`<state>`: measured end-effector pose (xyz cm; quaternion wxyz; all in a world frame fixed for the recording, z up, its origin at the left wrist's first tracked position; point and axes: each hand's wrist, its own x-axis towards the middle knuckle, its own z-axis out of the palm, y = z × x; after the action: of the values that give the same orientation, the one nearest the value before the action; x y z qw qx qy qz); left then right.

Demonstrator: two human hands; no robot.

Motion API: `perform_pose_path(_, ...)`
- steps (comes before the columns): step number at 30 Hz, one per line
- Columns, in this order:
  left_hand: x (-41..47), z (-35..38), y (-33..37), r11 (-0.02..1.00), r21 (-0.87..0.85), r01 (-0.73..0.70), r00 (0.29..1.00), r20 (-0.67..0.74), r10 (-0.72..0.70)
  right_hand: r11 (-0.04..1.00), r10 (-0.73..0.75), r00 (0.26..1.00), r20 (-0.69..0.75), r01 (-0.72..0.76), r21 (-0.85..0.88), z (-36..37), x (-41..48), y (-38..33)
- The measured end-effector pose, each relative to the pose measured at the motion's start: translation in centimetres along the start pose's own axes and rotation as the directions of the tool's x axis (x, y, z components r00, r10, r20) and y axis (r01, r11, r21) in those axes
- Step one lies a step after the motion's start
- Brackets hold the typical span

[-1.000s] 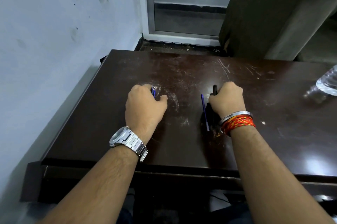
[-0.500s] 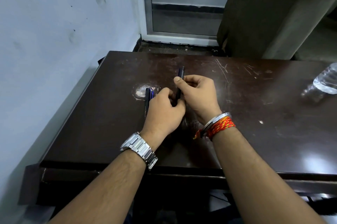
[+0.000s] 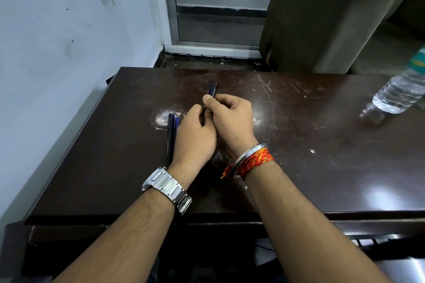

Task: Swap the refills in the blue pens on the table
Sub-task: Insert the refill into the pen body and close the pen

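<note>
Fingers of both hands pinch one dark blue pen [image 3: 212,89]: right hand [image 3: 230,119] grips upper barrel, left hand [image 3: 195,137] grips lower part, pen end poking up beyond them. Second pen [image 3: 170,137] lies flat on table [image 3: 299,167], just left of left hand, near pale worn patch [image 3: 162,119]. Water bottle [image 3: 400,94] lies at far right, well apart. Wall [image 3: 57,52] close along table's left edge. Wide bare tabletop right of hands. Count: two pens, one bottle.

Both hands meet over the middle of the desk [image 3: 299,179], sharing one pen [image 3: 212,89]. Another pen [image 3: 170,140] lies just left of them; a bottle [image 3: 400,91] lies far right.
</note>
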<state>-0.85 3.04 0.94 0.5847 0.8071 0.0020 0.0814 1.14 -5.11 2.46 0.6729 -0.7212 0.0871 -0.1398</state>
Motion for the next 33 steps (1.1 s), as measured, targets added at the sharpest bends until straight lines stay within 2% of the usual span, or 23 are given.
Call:
perform_pose_path(3,-0.2,0.2,0.1,1.000,-0.013,0.022,1.000,0.010,-0.022,0.998,-0.064,0.997,-0.052,0.062,-0.030,-0.2,0.1,-0.3)
perform_pose_path(6,-0.5,0.1,-0.3,1.000,-0.019,0.024,1.000,0.006,-0.024,0.998,-0.058,0.997,-0.041,0.058,0.003,-0.4,0.0,-0.6)
perform_pose_path(10,-1.1,-0.4,-0.9,0.996,0.056,0.064,0.997,-0.041,-0.061,0.980,-0.001,0.995,-0.103,0.021,0.196,-1.6,0.8,-1.7)
perform_pose_path(12,-1.0,-0.6,-1.0,0.995,0.013,0.103,0.991,-0.084,-0.102,0.976,0.014,0.984,-0.176,0.025,0.218,-2.8,1.4,-2.0)
perform_pose_path(15,-0.6,-0.8,-0.9,0.992,-0.027,0.120,0.988,-0.095,-0.122,0.992,0.050,0.980,-0.192,-0.071,-0.105,-4.8,2.0,-1.3)
perform_pose_path(18,-0.8,-0.6,-1.0,0.996,-0.007,0.084,0.993,-0.080,-0.084,0.890,0.155,0.978,-0.141,-0.200,-0.409,-6.2,2.2,-0.3)
perform_pose_path(21,-0.8,-0.4,-1.4,0.998,0.016,0.067,0.994,-0.083,-0.066,0.779,0.183,0.970,-0.159,-0.241,-0.578,-6.9,2.7,0.0)
perform_pose_path(26,-1.0,-0.1,-1.6,0.998,0.054,0.010,0.997,-0.081,-0.005,0.654,0.226,0.961,-0.158,-0.270,-0.707,-7.0,3.0,0.9)
perform_pose_path(30,-1.1,-0.1,-1.3,0.998,0.064,0.005,0.997,-0.083,0.000,0.607,0.116,0.978,-0.172,-0.207,-0.768,-6.8,2.6,0.9)
perform_pose_path(31,-1.1,-0.1,-1.2,0.998,0.069,0.001,0.996,-0.086,0.005,0.617,0.051,0.980,-0.195,-0.184,-0.765,-6.6,2.4,0.8)
perform_pose_path(33,-1.1,-0.2,-1.1,0.997,0.078,-0.020,0.995,-0.091,0.027,0.710,-0.060,0.977,-0.207,-0.104,-0.696,-5.9,2.1,0.4)
